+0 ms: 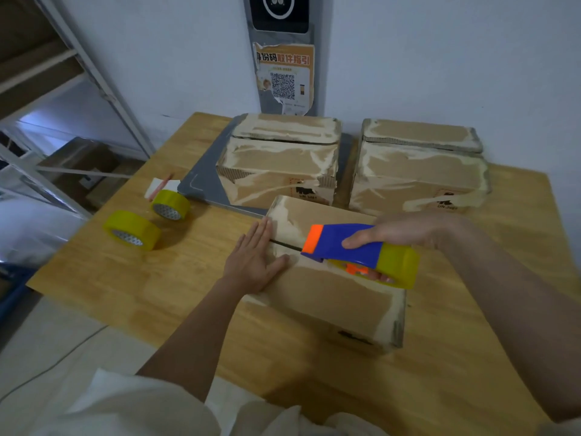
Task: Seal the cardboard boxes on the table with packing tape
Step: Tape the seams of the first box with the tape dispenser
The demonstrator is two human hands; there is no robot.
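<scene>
While pressed flat on the near cardboard box (333, 294), left hand (256, 262) palm down at the box's left end, fingers (261, 231) straight and close together, thumb angled onto the top beside the flap seam. Right hand (405, 231) reaching in from the right, fingers curled round the blue-and-orange tape dispenser (355, 247), thumb on its blue side; fingertips partly hidden beneath the yellow tape roll (401, 265) loaded in it. Dispenser's orange nose over the seam; contact with the cardboard hard to make out. Near box at the table (176, 278) centre front. Two more boxes behind: left rear box (279, 165) printed "UN 3481", right rear box (418, 171) with similar print, blurred. Print on the near box's front face unreadable. Two spare yellow rolls (132, 229) lying left on the table. Wall poster (284, 78) with QR code and Chinese characters, torn at the edges.
</scene>
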